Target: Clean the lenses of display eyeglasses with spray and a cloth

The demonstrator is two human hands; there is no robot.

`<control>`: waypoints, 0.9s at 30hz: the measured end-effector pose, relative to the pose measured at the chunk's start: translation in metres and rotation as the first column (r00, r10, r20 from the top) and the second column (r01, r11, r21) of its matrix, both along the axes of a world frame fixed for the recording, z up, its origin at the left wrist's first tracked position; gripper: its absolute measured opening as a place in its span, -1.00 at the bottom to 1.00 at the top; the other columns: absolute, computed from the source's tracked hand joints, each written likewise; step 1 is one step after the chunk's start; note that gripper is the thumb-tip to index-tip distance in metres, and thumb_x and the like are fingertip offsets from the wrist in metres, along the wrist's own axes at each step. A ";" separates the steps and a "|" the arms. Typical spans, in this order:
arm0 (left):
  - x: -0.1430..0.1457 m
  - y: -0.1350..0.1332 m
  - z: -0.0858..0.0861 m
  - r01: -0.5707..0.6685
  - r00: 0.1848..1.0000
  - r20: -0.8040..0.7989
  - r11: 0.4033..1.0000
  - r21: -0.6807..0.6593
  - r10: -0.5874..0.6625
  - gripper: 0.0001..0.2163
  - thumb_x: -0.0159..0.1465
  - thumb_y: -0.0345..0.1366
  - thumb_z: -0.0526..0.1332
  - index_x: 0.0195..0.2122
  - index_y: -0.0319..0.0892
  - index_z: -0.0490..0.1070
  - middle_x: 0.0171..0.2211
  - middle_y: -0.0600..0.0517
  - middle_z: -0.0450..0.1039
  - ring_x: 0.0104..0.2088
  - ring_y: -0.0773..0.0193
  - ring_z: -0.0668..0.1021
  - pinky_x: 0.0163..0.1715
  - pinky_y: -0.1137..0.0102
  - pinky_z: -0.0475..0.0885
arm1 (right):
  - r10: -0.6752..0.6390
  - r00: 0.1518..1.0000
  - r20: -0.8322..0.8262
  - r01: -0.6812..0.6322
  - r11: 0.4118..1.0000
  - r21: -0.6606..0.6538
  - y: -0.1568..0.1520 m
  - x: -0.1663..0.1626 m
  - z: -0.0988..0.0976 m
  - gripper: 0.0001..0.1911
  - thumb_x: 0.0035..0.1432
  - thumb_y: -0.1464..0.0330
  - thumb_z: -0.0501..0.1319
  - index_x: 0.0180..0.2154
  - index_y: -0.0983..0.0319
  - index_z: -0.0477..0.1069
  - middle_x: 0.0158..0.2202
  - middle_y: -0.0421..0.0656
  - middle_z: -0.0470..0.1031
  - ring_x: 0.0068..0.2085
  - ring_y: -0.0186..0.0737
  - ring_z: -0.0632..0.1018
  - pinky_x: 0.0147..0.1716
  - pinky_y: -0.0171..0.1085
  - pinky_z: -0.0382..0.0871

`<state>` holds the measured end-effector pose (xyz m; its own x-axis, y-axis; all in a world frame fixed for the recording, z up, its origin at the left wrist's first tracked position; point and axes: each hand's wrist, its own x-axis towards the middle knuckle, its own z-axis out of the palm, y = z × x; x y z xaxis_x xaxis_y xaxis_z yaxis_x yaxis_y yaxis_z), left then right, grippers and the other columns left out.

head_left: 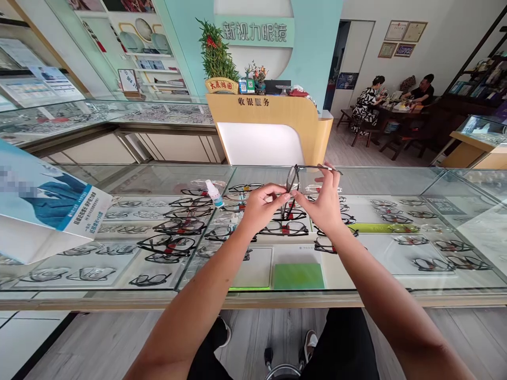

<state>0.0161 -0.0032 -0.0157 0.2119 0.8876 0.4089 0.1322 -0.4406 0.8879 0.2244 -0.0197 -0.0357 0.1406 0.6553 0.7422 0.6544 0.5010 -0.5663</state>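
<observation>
Both of my hands hold one pair of dark-framed eyeglasses [292,179] above the glass display case [245,293]. My left hand [266,205] pinches the frame near its lower rim, thumb and fingers together. On the other side, my right hand [322,203] has its thumb at the frame, while its raised fingers touch a temple arm that points right. The glasses are turned side-on, so part of the frame is hidden by the fingers. A small white spray bottle [215,194] with a blue label stands on the glass, left of my left hand.
Rows of eyeglasses [174,227] lie inside the case under the glass, along with a green card [299,275]. A blue and white cardboard sign [51,200] stands at the left. Beyond are a wooden counter [273,111] and two people seated at a table [400,108].
</observation>
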 end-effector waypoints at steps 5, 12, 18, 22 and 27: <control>0.001 0.000 0.000 -0.011 1.000 0.025 0.999 0.037 0.010 -0.67 0.26 0.07 0.52 -0.26 -0.11 0.69 -0.29 0.00 0.66 -0.36 0.25 0.53 -0.35 0.35 0.45 | -0.003 1.000 0.007 0.003 0.999 -0.034 0.001 0.004 -0.001 -0.13 0.28 0.09 0.46 0.46 0.05 0.13 0.46 0.20 0.22 0.21 0.21 0.58 0.08 0.28 0.71; -0.001 0.000 -0.002 -0.053 0.990 0.128 0.998 -0.041 0.058 -0.61 0.24 0.13 0.55 -0.20 -0.11 0.71 -0.38 0.05 0.59 -0.47 0.33 0.40 -0.55 0.42 0.29 | -0.004 1.000 0.029 0.005 0.999 -0.036 0.006 0.013 -0.004 -0.21 0.22 0.35 0.32 0.44 0.06 0.21 0.48 0.17 0.25 0.34 0.28 0.54 0.15 0.30 0.68; -0.006 0.017 -0.005 -0.120 0.872 0.463 0.986 -0.118 0.161 -0.59 0.10 0.12 0.65 -0.25 -0.06 0.71 -0.27 0.02 0.68 -0.50 0.42 0.34 -0.53 0.44 0.28 | -0.077 0.995 0.070 0.085 0.990 -0.111 0.007 0.018 -0.001 -0.74 0.37 0.17 0.36 0.03 0.11 0.53 0.42 0.16 0.41 0.45 0.35 0.49 0.37 0.35 0.51; -0.010 0.024 0.001 -0.132 0.790 0.580 0.979 -0.158 0.200 -0.55 -0.02 0.12 0.71 -0.31 -0.05 0.68 -0.28 0.03 0.65 -0.51 0.45 0.30 -0.55 0.46 0.24 | -0.096 0.992 0.076 0.106 0.984 -0.140 0.006 0.017 0.001 -0.77 0.41 0.13 0.35 -0.05 0.12 0.59 0.36 0.14 0.49 0.40 0.35 0.53 0.40 0.35 0.44; -0.012 0.022 0.000 -0.115 0.837 0.518 0.983 -0.146 0.174 -0.58 0.03 0.12 0.69 -0.30 -0.04 0.70 -0.42 0.08 0.52 -0.51 0.41 0.34 -0.54 0.45 0.24 | -0.162 0.970 0.182 0.187 0.974 -0.128 0.000 0.013 0.004 -0.74 0.42 0.12 0.36 -0.01 0.12 0.66 0.35 0.11 0.55 0.31 0.40 0.54 0.30 0.39 0.45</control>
